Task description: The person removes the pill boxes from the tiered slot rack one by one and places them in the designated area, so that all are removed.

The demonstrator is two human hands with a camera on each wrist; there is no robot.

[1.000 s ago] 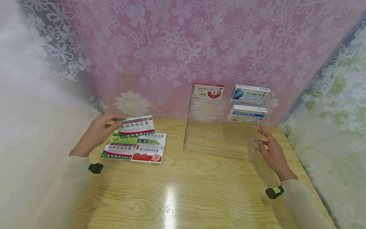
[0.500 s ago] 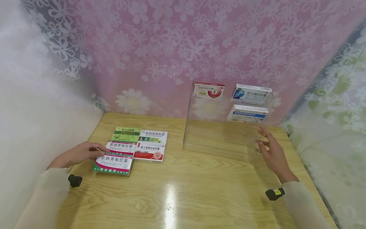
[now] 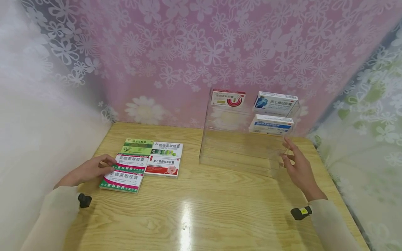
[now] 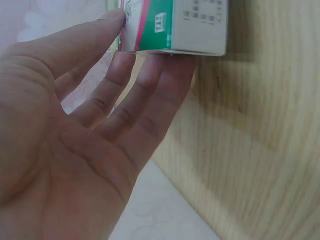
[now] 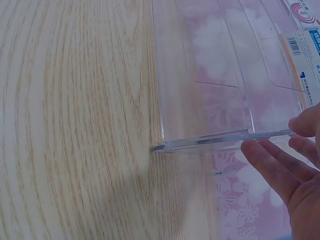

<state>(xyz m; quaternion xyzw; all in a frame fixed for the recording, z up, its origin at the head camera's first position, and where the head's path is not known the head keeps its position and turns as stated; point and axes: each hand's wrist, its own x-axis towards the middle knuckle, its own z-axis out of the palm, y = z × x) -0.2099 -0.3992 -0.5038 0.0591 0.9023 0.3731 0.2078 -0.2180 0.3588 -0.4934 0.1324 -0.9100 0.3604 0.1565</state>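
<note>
A clear plastic display stand stands on the table, with three medicine boxes in its upper tiers. My right hand pinches the edge of its right side wall, digits on either face in the right wrist view. At the left, my left hand grips the left end of a white, green and magenta medicine box. A thumb lies on the box's printed face in the left wrist view, fingers at its end. Directly behind lies a matching medicine box.
A green medicine box, a white-and-green one and a red-and-white one lie beside the matching pair. The stand bears a red-trimmed box, a blue-pictured box and a blue-striped box. Flowered curtains border the wooden table.
My left hand has carried the white, green and magenta medicine box down and toward the front, laying it before its match. The right hand has stayed at the stand.
</note>
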